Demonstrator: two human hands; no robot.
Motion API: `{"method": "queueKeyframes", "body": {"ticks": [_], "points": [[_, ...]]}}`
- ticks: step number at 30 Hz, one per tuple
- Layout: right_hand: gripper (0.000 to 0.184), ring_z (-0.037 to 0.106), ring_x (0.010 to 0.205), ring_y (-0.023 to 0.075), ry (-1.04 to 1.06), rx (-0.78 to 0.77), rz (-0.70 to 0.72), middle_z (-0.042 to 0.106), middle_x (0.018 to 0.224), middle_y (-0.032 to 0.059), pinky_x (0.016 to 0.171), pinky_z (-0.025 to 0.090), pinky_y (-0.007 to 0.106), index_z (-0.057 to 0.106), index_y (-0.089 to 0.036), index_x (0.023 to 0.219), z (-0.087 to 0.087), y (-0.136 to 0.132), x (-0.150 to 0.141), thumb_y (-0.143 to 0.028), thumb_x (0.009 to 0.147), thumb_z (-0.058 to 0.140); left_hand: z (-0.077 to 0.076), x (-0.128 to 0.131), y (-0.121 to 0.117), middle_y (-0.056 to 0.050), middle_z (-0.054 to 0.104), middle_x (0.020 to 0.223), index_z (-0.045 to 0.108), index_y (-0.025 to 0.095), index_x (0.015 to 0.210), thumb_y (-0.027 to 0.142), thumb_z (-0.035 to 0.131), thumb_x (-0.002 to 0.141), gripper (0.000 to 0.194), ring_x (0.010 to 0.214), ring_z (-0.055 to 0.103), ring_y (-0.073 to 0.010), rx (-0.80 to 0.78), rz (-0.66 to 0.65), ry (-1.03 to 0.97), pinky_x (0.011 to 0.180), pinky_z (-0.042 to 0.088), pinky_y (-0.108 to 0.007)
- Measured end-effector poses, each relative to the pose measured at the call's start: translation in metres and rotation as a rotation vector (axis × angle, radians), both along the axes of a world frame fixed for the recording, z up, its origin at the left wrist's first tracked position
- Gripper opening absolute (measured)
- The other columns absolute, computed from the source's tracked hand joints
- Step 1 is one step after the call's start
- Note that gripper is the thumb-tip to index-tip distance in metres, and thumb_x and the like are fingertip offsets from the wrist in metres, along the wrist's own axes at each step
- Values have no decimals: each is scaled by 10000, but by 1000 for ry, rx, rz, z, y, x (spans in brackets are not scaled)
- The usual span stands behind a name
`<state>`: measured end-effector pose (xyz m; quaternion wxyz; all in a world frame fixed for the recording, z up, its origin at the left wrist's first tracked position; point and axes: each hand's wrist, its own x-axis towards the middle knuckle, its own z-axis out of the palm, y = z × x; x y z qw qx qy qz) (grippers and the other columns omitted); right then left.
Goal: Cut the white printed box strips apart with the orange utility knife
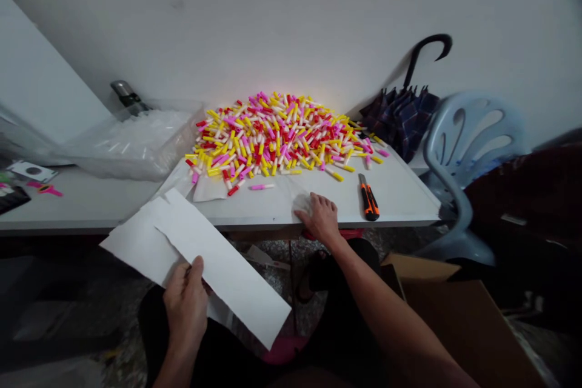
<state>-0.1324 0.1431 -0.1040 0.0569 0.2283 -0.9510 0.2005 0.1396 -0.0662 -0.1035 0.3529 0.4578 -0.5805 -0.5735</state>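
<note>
My left hand [186,300] grips white cardboard pieces [227,267] above my lap, thumb on top. The edges of these pieces look torn, and one crosses over another. At the table's front edge, my right hand [321,218] rests with its fingers stretched out over the white surface, next to a thin clear plastic sheet or bag [300,200]. Behind both hands lies a big heap of small marker-like tubes [277,136] in yellow, pink, red and white. To the right of my right hand is an orange and black utility knife [368,199].
A clear plastic bag [136,139] in a tray stands at the left, with a bottle [127,96] behind it. Against the wall leans a dark plaid umbrella [404,115]. A grey-blue plastic chair [448,176] and an open cardboard box [473,321] are at the right.
</note>
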Motion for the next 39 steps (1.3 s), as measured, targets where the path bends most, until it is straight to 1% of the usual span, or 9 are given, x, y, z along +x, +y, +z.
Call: {"method": "queueKeyframes", "body": {"ticks": [4, 9, 11, 14, 19, 26, 31, 34, 39], "points": [[851, 581, 1268, 363, -59, -63, -59, 658, 1355, 196, 1071, 436, 480, 465, -135, 1525, 3, 13, 7, -507, 846, 817, -8, -1, 0, 2, 624, 697, 652, 168, 880, 556, 773, 776, 420, 522, 521, -126, 113, 28, 19, 399, 356, -221], [1012, 680, 983, 299, -316, -83, -56, 741, 1106, 140, 834, 499, 388, 427, -127, 1556, 27, 20, -23, -435, 719, 906, -3, -17, 10, -37, 691, 859, 663, 152, 968, 483, 863, 659, 495, 665, 630, -155, 247, -60, 129, 456, 469, -214], [828, 660, 818, 243, -401, -148, 24, 742, 910, 71, 745, 476, 343, 566, -122, 1435, 35, 23, -31, -383, 719, 889, 2, -22, 14, -39, 696, 877, 669, 146, 1000, 467, 883, 637, 529, 695, 643, -156, 255, -89, 136, 489, 522, -225], [359, 556, 653, 163, -536, -440, 207, 660, 710, 1, 644, 426, 300, 742, -160, 1018, 41, 36, -26, -455, 818, 788, 9, -25, 15, -40, 696, 871, 682, 134, 1008, 464, 880, 627, 542, 711, 653, -159, 242, -120, 141, 512, 557, -235], [323, 477, 602, 125, -899, -793, 340, 613, 676, -28, 605, 388, 280, 743, -208, 830, 42, 58, 17, -522, 824, 819, 10, -31, 15, -36, 679, 824, 698, 115, 982, 474, 881, 611, 547, 687, 644, -146, 276, -175, 142, 515, 567, -230], [400, 404, 573, 99, -1133, -603, 454, 549, 632, -40, 558, 306, 258, 737, -179, 808, 21, 45, 79, -575, 844, 785, 4, -40, 25, -48, 717, 850, 679, 129, 1048, 451, 817, 652, 529, 630, 685, -168, 377, -173, 177, 529, 595, -288], [411, 475, 649, 133, -888, -475, 343, 581, 680, -14, 604, 360, 275, 714, -185, 728, 0, 42, 87, -577, 839, 767, 4, -36, 24, -63, 728, 857, 652, 132, 1022, 440, 799, 676, 486, 645, 719, -193, 409, -159, 170, 556, 597, -298], [374, 555, 794, 167, -753, -538, 385, 641, 799, 13, 701, 424, 287, 701, -205, 671, -4, 44, 87, -534, 818, 800, 2, -35, 23, -69, 741, 877, 657, 136, 1037, 426, 794, 703, 463, 660, 726, -190, 420, -148, 175, 584, 598, -294], [427, 449, 578, 117, -994, -517, 341, 564, 629, -31, 542, 328, 264, 657, -200, 688, -5, 43, 94, -585, 808, 799, -1, -37, 26, -143, 771, 961, 677, 120, 1076, 580, 658, 873, 503, 694, 735, -214, 490, -121, 169, 598, 598, -319]]}}
